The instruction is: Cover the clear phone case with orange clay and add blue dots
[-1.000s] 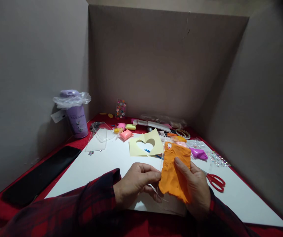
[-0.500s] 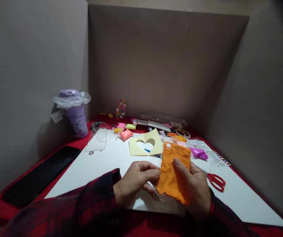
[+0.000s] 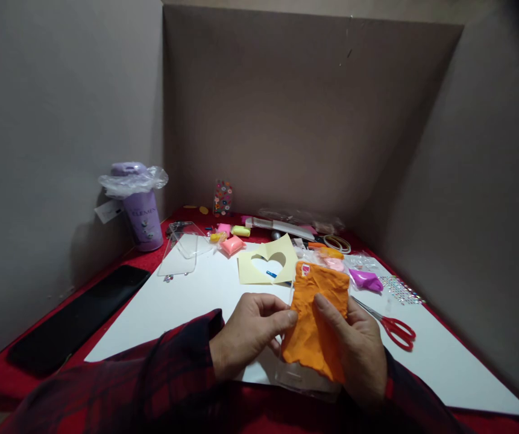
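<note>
A clear phone case (image 3: 302, 378) is held up near the front edge of the white board, most of its back covered by a sheet of orange clay (image 3: 316, 334). The bottom strip of the case shows bare, and a small hole in the clay sits at its upper left corner. My right hand (image 3: 361, 343) grips the case from the right, thumb lying on the clay. On the left edge, my left hand (image 3: 255, 328) pinches the case and clay between thumb and fingers. The fingers behind the case are hidden.
Red-handled scissors (image 3: 397, 331) lie to the right, near a purple clay packet (image 3: 366, 280) and a gem sheet (image 3: 401, 290). A folded card with a heart cutout (image 3: 245, 268) stands ahead. Left are clear cases (image 3: 178, 256), a black phone (image 3: 78, 319) and a purple tumbler (image 3: 144, 223).
The clay-covered case has turned slightly and shifted a little left and down in my hands. Both hands keep nearly the same hold.
</note>
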Demonstrator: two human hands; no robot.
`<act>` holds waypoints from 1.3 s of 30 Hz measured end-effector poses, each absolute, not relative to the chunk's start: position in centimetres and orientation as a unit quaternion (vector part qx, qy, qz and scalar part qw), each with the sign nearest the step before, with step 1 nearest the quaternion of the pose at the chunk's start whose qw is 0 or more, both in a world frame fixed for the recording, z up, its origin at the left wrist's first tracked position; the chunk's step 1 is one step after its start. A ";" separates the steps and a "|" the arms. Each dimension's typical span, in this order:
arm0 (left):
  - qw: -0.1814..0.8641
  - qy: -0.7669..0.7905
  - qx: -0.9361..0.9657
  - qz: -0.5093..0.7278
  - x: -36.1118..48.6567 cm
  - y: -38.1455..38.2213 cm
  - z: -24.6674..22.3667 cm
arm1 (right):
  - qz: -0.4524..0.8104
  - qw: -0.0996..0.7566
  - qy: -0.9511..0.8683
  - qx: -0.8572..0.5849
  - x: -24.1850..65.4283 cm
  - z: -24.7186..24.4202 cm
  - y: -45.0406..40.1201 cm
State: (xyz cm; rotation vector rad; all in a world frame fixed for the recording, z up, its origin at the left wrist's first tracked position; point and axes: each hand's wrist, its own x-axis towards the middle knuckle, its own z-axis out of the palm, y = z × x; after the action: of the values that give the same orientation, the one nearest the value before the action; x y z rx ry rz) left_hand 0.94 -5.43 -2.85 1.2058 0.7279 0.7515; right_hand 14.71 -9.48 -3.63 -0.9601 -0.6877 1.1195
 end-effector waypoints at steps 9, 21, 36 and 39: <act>0.692 0.320 0.552 0.339 0.7 -5.3 -2.8 | 0.513 0.684 -0.292 -0.428 14.5 -3.4 -9.6; 0.758 0.244 0.504 0.334 0.6 -5.1 -3.2 | 0.511 0.696 -0.287 -0.415 14.8 -3.5 -9.4; 0.712 0.296 0.541 0.336 0.9 -5.1 -3.3 | 0.508 0.686 -0.289 -0.433 14.7 -3.4 -9.4; 0.708 0.299 0.543 0.338 0.9 -5.1 -3.3 | 0.509 0.685 -0.291 -0.433 14.7 -3.4 -9.4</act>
State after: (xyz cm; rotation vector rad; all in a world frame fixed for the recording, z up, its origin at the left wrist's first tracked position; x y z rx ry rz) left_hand 0.93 -5.06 -3.34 1.2051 0.6647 0.7496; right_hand 14.69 -9.40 -3.42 -0.9712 -0.6517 1.1403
